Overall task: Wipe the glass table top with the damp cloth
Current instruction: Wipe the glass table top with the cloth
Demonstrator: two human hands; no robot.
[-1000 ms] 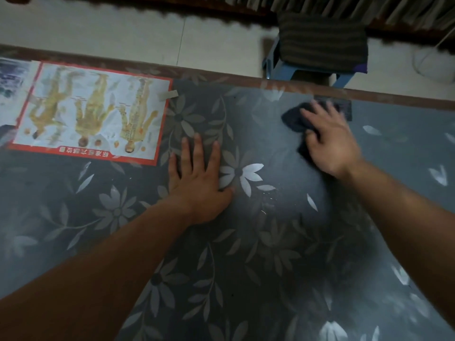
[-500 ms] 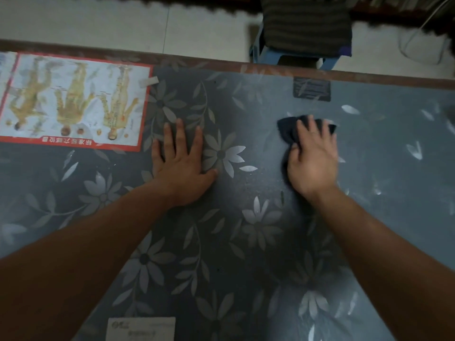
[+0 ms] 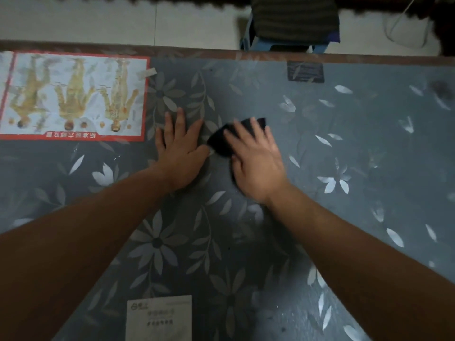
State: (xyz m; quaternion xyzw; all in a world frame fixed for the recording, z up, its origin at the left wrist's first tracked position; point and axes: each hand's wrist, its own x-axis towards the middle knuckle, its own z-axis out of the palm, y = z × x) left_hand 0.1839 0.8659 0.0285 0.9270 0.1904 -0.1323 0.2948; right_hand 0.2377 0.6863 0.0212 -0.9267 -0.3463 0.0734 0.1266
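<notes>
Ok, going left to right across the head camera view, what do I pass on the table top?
red-bordered poster → left hand, lying flat → right hand pressing on the dark cloth → dark label near the far edge

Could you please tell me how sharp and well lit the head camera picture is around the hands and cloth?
Head view: dim, flat light on the glass table top; the right hand and the dark cloth under its fingers are smeared by motion blur; the left hand, flat on the glass, is sharper; the poster looks soft.
</notes>
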